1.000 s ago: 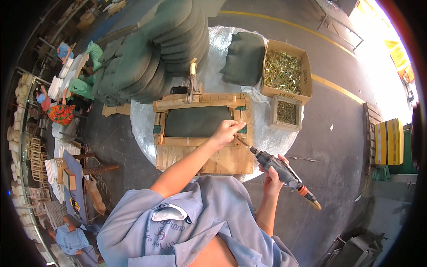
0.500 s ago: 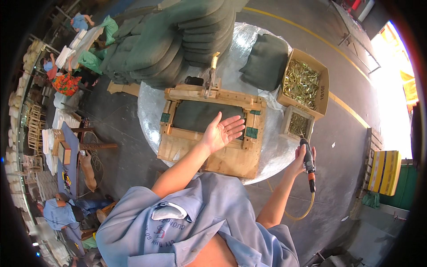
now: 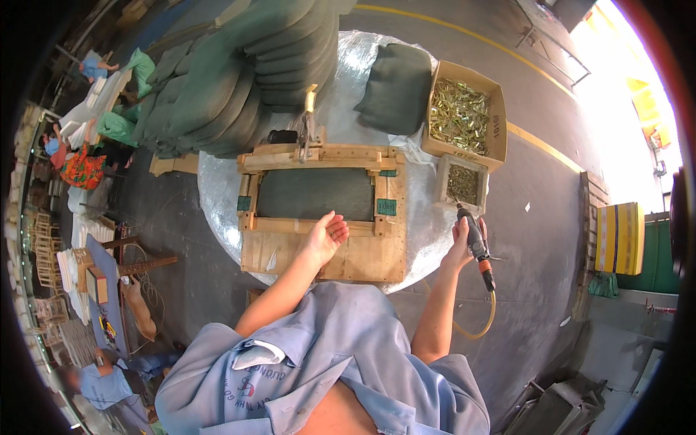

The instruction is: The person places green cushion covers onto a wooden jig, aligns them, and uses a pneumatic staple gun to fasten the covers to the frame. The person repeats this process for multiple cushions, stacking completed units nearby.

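Swung right from the wooden frame [image 3: 279,225] since a second earlier, a black power driver [image 3: 475,241] now points at the near edge of a small box [image 3: 441,185] of tiny metal pieces [image 3: 462,183]; whether its tip touches cannot be told. Wrapped around its body are the fingers of the worker's right hand [image 3: 459,250], a yellow hose [image 3: 478,330] trailing below. Palm up, the left hand [image 3: 326,238] has drawn back over the frame's near rail, its fingers loosely curled and parted, with nothing visible in them. Mid-tabletop [image 3: 221,210], the frame surrounds a dark green pad [image 3: 315,192], with a clamp [image 3: 307,127] at its far side. Beyond, stacked cushions [image 3: 290,65] rise at far left; a single cushion [image 3: 394,90] lies beside a cardboard box [image 3: 496,127] of shiny metal parts [image 3: 458,109] at far right.
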